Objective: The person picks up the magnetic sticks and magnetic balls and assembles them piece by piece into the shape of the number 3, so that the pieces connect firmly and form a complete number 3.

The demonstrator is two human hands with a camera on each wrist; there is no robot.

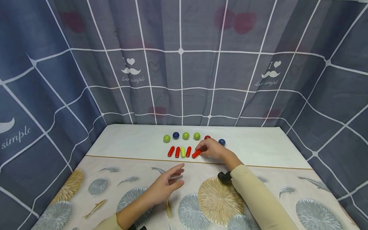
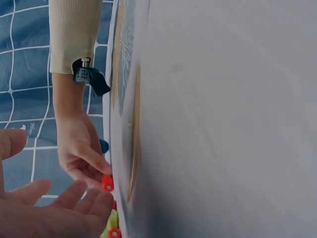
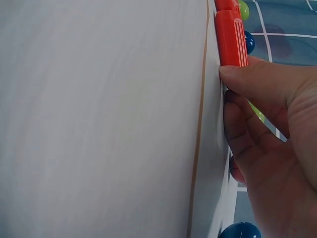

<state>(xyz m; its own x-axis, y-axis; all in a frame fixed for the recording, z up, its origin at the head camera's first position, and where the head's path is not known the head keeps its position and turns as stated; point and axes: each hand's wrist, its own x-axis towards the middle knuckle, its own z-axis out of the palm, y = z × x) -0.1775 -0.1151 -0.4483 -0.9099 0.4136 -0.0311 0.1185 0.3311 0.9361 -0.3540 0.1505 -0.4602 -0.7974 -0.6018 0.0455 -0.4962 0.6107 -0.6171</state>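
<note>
My right hand (image 1: 212, 149) pinches a short red plastic cylinder (image 1: 196, 154) between thumb and fingers, at the right end of a row on the white strip. The cylinder lies slanted, and in the right wrist view fine ridges run along the red cylinder (image 3: 231, 39). To its left stand two red cylinders (image 1: 177, 152), a yellow-green cylinder (image 1: 183, 152) and another red cylinder (image 1: 188, 151). My left hand (image 1: 165, 187) hovers nearer to me over the patterned cloth, fingers relaxed and holding nothing. In the left wrist view its fingers (image 2: 74, 208) overlap part of the row.
Behind the cylinders runs a row of small balls: green balls (image 1: 186, 135), a dark blue ball (image 1: 176, 135), a red ball (image 1: 207, 137) partly behind my right hand, and a blue ball (image 1: 221, 142) at the right. A grey checked curtain (image 1: 195, 70) encloses the table (image 1: 129, 140).
</note>
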